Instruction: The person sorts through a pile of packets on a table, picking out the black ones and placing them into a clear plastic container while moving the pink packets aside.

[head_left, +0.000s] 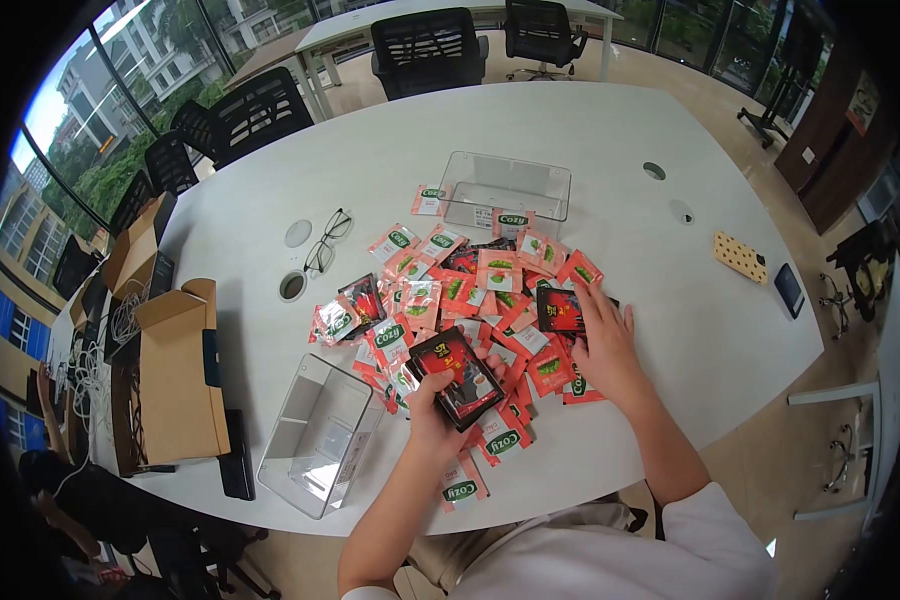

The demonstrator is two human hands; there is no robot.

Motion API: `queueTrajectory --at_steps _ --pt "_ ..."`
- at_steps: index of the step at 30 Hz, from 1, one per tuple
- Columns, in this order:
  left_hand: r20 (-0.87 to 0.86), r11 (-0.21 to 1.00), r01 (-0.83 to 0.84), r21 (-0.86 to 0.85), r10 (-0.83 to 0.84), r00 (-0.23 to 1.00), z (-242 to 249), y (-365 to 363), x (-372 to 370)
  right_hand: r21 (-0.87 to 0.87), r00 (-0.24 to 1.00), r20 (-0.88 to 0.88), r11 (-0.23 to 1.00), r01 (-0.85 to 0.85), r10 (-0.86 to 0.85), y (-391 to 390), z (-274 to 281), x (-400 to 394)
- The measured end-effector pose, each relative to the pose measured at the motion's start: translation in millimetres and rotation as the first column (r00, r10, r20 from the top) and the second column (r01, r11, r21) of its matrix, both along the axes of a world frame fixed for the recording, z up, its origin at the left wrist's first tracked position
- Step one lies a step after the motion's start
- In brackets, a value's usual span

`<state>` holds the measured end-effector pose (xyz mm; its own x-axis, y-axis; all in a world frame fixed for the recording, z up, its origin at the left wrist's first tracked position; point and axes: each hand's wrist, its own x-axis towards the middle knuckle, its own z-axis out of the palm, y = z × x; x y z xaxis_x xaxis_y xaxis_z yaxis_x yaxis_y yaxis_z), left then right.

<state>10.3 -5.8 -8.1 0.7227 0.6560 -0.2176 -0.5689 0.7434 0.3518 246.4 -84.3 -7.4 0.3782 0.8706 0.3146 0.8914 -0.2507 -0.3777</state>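
- White tabletop, wide and rounded, seen from above; the landmark here is the heap of tea sachets lying loose at its middle.
- Nearest the viewer, at the heap's near edge, the left hand is clamped on a stack of black-and-red sachets — fingers wrapped round the stack, thumb on its side.
- To the right of that, the right hand lies palm down on the heap, fingers spread, fingertips touching a single black sachet; it presses flat rather than closes on anything.
- One pink sachet lies alone just nearer than the heap, beside the left forearm.
- Left of the heap and near the table edge, a clear plastic bin.
- Further left, open cardboard boxes.
- Beyond the heap's left side, a pair of glasses.
- Just behind the heap, touching its far edge, a second clear bin.
- Well right of the heap, a spotted yellow case and a dark phone.
- Farthest — black office chairs past the table.
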Motion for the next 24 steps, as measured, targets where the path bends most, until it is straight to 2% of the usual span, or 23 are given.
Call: queueTrajectory --at_steps 1,4,7,8,10,12,13,14,17,21,22,24 --pt "-0.009 1.000 -0.014 -0.005 0.014 1.000 2 -1 0 -0.081 1.000 0.018 0.997 0.005 -0.003 -1 -3 4" --pt "-0.025 1.000 -0.025 0.005 0.025 0.999 7 -4 1 0.005 1.000 -0.020 1.000 -0.021 0.021 1 2 5" --pt "-0.049 0.999 -0.022 0.039 0.024 0.999 7 -3 -2 0.124 0.990 -0.132 0.992 -0.027 0.044 4 8 3" --pt "-0.053 0.999 -0.017 0.043 0.019 0.998 4 -2 -2 0.259 0.992 -0.114 0.966 -0.012 0.043 5 9 -1" --pt "-0.037 0.999 -0.006 0.044 0.007 0.999 -2 0 0 0.462 0.974 -0.127 0.880 -0.108 0.186 2 9 -12" --pt "-0.140 0.995 -0.021 0.097 0.035 0.990 3 -6 1 0.585 0.942 -0.096 0.784 -0.207 0.321 -3 11 -31" --pt "-0.193 0.992 -0.027 0.122 0.051 0.980 5 -9 1 0.584 0.919 -0.005 0.747 -0.318 0.394 -5 16 -45" --pt "-0.181 0.972 0.022 0.236 0.021 0.983 2 -8 2 0.572 0.883 0.084 0.703 -0.422 0.461 -6 20 -58" --pt "-0.168 0.936 -0.026 0.351 0.091 0.982 -6 -11 4 0.494 0.830 0.109 0.695 -0.522 0.547 -14 19 -84" --pt "-0.005 0.896 0.016 0.445 -0.016 1.000 -16 -5 5 0.436 0.818 0.061 0.722 -0.537 0.571 -10 16 -74" --pt "-0.066 0.894 0.002 0.448 0.031 0.997 -11 -9 6 0.437 0.808 0.010 0.724 -0.534 0.589 -11 17 -74" --pt "-0.151 0.891 0.078 0.447 -0.011 0.989 -6 -10 5 0.434 0.771 -0.068 0.714 -0.549 0.633 -15 17 -75"
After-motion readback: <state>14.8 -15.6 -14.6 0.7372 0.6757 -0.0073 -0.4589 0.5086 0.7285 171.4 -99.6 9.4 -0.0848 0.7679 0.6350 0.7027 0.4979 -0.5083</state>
